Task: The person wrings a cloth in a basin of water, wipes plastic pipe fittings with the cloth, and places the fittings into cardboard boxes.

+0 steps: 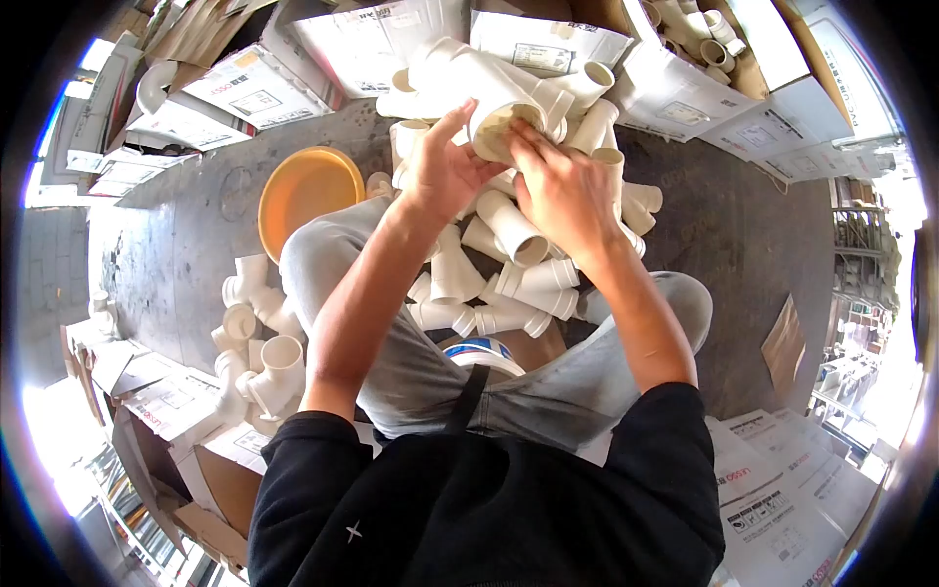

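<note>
We have the large white pipe fitting [455,80] at twelve o'clock, over a pile of smaller fittings [516,230], its long axis running from eleven to five o'clock with the mouth towards us. Our left hand [442,174] sits at the mouth's eight o'clock, thumb and fingers spread wide. Our right hand [562,186], at four o'clock, is just as near, fingers at the opening; their tips are partly hidden, so we cannot tell whether they pinch anything.

Basin [311,201] left of pipe fittings [504,223], boxes [381,44] beyond.
</note>
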Tool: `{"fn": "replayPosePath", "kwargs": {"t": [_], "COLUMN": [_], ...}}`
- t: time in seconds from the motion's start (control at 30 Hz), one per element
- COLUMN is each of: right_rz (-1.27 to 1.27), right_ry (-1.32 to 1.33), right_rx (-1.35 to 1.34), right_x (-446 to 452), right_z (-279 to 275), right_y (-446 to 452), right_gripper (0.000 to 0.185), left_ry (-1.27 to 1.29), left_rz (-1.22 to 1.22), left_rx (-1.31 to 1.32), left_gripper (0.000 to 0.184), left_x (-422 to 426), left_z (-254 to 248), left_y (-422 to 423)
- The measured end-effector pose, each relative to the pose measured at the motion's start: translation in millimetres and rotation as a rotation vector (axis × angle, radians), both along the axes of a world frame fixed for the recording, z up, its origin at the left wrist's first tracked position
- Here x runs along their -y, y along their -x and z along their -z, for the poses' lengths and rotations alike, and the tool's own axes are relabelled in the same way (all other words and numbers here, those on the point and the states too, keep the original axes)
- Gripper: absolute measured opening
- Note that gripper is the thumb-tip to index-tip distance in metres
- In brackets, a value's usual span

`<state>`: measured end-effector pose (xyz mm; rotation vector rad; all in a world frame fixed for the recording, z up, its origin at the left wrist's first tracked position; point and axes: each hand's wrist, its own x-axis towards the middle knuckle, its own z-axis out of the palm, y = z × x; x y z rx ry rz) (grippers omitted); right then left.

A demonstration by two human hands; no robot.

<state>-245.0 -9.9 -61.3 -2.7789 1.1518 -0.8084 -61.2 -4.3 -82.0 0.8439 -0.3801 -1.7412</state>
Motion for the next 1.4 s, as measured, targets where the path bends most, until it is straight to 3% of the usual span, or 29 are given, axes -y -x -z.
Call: {"fn": "replayPosePath", "kwargs": {"t": [0.1, 0.17, 0.2, 0.23, 0.3, 0.37, 0.47, 0.57, 0.7, 0.73, 0.77, 0.87, 1.1, 1.17, 1.27, 1.4], "right_rz": [-0.002, -0.2, -0.163, -0.185, -0.173, -0.037, 0.134, 0.041, -0.029, -0.179, -0.173, -0.341, -0.243, -0.417, -0.13, -0.04], "right_ry": [-0.461, -0.886, -1.222, -1.206, -0.894, -0.541, 0.005, -0.108, -0.907, -1.434, -1.558, -1.637, -1.528, -1.515, -1.364, -1.153], "right_rx": [0.099, 0.703, 0.914, 1.014, 0.713, 0.173, -0.186, -0.01, 0.725, 1.134, 1.282, 1.29, 1.587, 1.605, 1.658, 1.414], "right_x": [-12, -14, -14, -17, -14, -12, -8, -12, -7, -2, -2, 10, 27, 42, 38, 42], "right_z": [-13, -3, -7, -6, -4, -11, 16, 14, 42, 9, -5, 5, -4, 5, -15, -15], "right_y": [-11, -13, -11, -14, -14, -11, -6, -7, -4, 1, 4, 15, 40, 53, 50, 51], "right_gripper": [0.055, 0.07, 0.073, 0.071, 0.07, 0.057, 0.058, 0.055, 0.058, 0.052, 0.052, 0.045, 0.051, 0.05, 0.046, 0.034], "left_ry": [0.084, 0.109, 0.137, 0.165, 0.171, 0.105, 0.032, 0.052, 0.145, 0.119, 0.152, 0.217, -0.027, 0.015, 0.043, 0.077], "left_rz": [0.042, 0.069, 0.049, 0.028, 0.108, 0.142, -0.058, -0.026, -0.077, -0.009, -0.017, -0.119, -0.298, -0.278, -0.245, -0.181], "left_rx": [-0.097, -0.172, -0.187, -0.202, -0.2, -0.237, -0.094, -0.103, -0.149, -0.17, -0.132, -0.032, -0.492, -0.478, -0.451, -0.459], "left_gripper": [0.07, 0.07, 0.07, 0.07, 0.073, 0.073, 0.054, 0.05, 0.043, 0.049, 0.057, 0.076, 0.07, 0.07, 0.071, 0.07], "left_x": [-4, -9, -8, -8, -7, -7, -3, -2, -5, -11, -9, -8, 3, 2, 2, 3], "left_z": [2, 5, 7, 10, 9, 9, 21, 30, 36, 17, 13, -5, -1, -1, -3, -1], "left_y": [6, 8, 11, 12, 5, 0, 5, 6, 15, 14, 14, 16, -21, -22, -23, -23]}}
